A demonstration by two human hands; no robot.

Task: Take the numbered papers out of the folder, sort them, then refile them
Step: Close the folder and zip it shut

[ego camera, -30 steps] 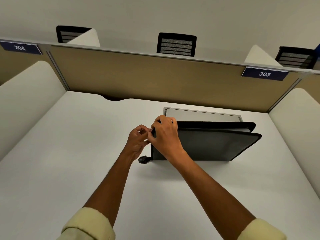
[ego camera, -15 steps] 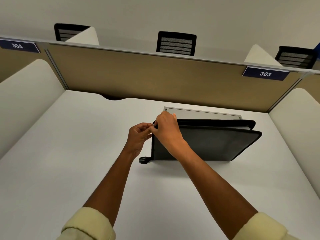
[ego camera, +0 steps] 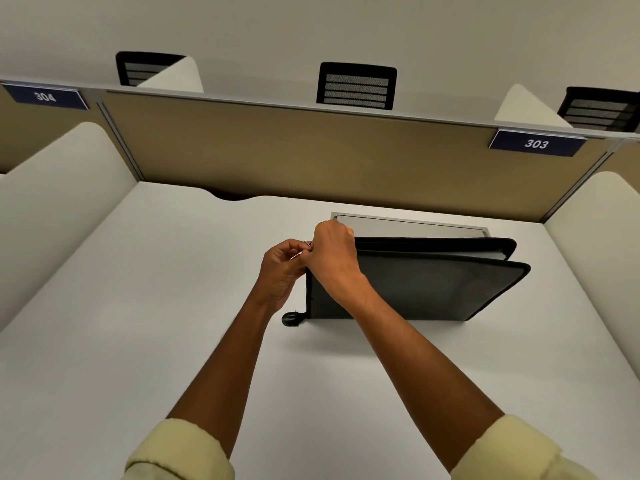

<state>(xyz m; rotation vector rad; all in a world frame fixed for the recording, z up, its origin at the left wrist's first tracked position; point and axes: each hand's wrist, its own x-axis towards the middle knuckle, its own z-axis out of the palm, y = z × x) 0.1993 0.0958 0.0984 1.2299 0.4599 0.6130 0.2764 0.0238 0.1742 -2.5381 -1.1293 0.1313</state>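
Head view: both hands, left [ego camera: 282, 268] and right [ego camera: 332, 252], pinch the folder [ego camera: 415, 289] corner (zipper end)

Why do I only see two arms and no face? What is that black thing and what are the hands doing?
The camera sits on the person's head and looks down, so you see only their arms, as if they were yours. There is no machine here, only two bare hands. On the white desk stands a dark grey zip-up fabric folder, upright on its edge. Both hands meet at its top left corner. The left hand pinches something tiny there, probably the zip pull, too small to tell. The right hand curls its grip over the corner. Behind the folder lies a flat grey panel set in the desk.
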